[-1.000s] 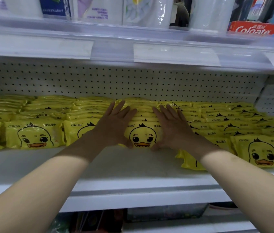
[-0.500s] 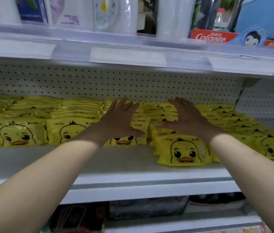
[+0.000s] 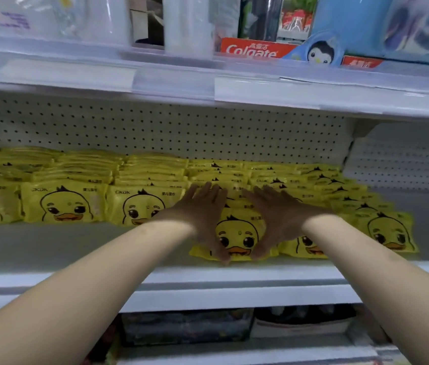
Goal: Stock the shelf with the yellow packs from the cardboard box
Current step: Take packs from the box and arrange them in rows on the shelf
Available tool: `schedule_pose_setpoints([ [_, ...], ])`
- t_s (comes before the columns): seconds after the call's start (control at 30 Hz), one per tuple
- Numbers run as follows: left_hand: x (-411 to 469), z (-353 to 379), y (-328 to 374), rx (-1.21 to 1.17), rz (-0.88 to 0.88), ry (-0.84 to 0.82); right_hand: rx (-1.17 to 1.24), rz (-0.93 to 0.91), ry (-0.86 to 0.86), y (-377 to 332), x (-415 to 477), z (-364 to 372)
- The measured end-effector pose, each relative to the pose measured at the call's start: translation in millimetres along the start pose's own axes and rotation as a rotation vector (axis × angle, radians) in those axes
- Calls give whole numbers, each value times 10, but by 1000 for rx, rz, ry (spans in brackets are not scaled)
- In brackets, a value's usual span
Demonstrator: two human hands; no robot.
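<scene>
Rows of yellow packs with a duck face (image 3: 66,204) lie in overlapping stacks on the white shelf (image 3: 102,248). My left hand (image 3: 202,214) and my right hand (image 3: 274,217) rest flat, fingers straight, on either side of one row's front yellow pack (image 3: 237,238). Both thumbs touch that pack's front edge. This row and the one to its right (image 3: 389,230) stick out closer to the shelf's front edge than the rows on the left. The cardboard box is out of view.
A white pegboard back wall (image 3: 181,130) closes the shelf. The shelf above (image 3: 208,85) carries a Colgate toothpaste carton (image 3: 252,50), white rolls and a blue pack with a penguin (image 3: 321,51). Dark goods sit on the lower shelf (image 3: 187,327).
Both hands have come together around one front pack, thumbs at its front edge. The view has shifted to the right along the shelf.
</scene>
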State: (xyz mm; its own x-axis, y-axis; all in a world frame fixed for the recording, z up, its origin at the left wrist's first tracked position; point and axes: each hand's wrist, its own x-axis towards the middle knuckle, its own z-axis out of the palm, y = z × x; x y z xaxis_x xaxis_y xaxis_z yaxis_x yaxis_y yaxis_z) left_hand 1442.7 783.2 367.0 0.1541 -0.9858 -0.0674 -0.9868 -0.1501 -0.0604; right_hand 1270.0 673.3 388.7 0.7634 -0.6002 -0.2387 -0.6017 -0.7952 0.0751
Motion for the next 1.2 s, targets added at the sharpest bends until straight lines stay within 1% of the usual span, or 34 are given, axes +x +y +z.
schedule_pose_setpoints([
  [0.1, 41, -22, 11, 47, -20, 33, 11, -54, 63, 3, 99, 26],
  [0.17, 108, -22, -23, 57, -29, 74, -11, -73, 153, 6, 204, 40],
  [0.23, 189, -11, -58, 53, -58, 120, -58, -64, 250, 5, 317, 35],
  [0.3, 265, 0, -76, 45, -90, 154, -91, -45, 297, 3, 416, 15],
  [0.4, 328, -5, -104, 51, -99, 159, -97, -51, 265, 13, 491, -18],
  [0.47, 345, -14, -155, 41, -80, 128, -49, -64, 195, 22, 508, -38],
  [0.53, 357, -41, -205, 31, -75, 87, -23, -74, 163, 25, 528, -59],
  [0.63, 391, -74, -231, 55, -92, 67, -23, -88, 179, 33, 607, -69],
  [0.9, 608, -70, -317, 96, -160, 97, -90, -75, 237, 79, 877, -115],
  [1.2, 786, -86, -413, 112, -185, 126, -89, -59, 239, 88, 1055, -162],
])
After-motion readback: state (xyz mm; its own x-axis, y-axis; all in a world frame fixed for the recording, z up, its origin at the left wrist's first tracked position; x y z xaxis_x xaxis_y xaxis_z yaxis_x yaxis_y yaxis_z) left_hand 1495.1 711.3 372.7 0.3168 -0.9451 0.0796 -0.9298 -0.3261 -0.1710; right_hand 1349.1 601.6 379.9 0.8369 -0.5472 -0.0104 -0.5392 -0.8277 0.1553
